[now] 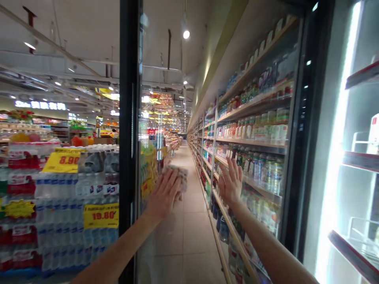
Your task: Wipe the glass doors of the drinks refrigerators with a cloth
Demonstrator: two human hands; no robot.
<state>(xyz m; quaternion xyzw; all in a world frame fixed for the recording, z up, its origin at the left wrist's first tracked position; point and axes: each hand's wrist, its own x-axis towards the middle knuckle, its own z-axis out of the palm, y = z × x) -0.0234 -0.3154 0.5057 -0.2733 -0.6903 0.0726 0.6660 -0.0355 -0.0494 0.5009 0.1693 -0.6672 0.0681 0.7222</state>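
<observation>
I face a glass fridge door [189, 236] swung open in front of me, and the shop aisle shows through it. My left hand [164, 193] presses a crumpled pale cloth [181, 177] flat against the glass, fingers laid over it. My right hand [231, 182] rests on the same pane a little to the right, palm on the glass, fingers spread and holding nothing. Both forearms reach up from the bottom of the view.
The door's black frame [128, 138] stands at the left and another black post [302, 157] at the right. The lit fridge interior with wire shelves [355, 240] is at far right. Stacked water bottle packs with yellow price signs [100, 215] fill the left. Drink shelves [254, 142] line the aisle.
</observation>
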